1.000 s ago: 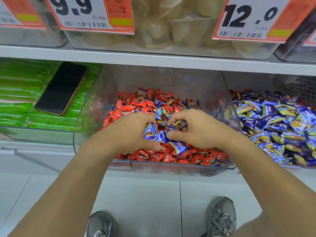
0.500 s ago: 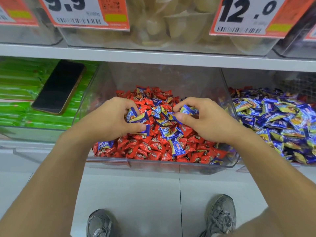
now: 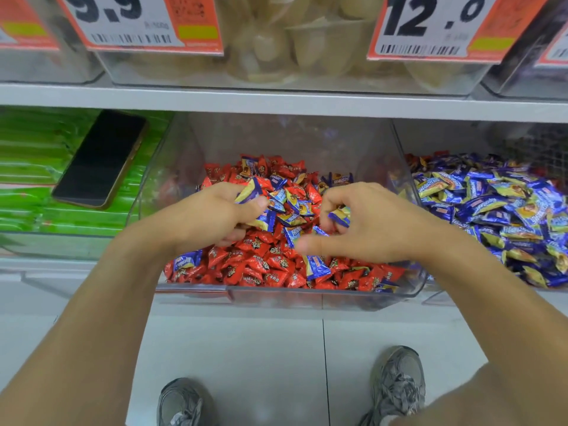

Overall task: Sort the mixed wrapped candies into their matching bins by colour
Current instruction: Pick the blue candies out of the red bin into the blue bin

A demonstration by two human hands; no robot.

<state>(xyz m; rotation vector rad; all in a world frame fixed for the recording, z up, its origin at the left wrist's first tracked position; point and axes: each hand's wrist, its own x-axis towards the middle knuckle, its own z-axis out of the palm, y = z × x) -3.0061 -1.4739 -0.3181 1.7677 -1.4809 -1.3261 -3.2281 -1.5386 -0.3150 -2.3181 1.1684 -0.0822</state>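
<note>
Both hands, left hand (image 3: pixel 212 216) and right hand (image 3: pixel 368 222), grasp blue candies (image 3: pixel 290 207) (strays) from the red bin (image 3: pixel 276 298); next, into the blue bin (image 3: pixel 491 210).

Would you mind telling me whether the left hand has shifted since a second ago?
Yes. The left hand has moved back, deeper into the middle bin, away from its front rim, gripping blue candies.

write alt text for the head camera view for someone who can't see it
Two bare hands, the left hand and right hand, each grip blue candies picked from a clear bin of red candies. The bin to its right holds blue ones.
</note>
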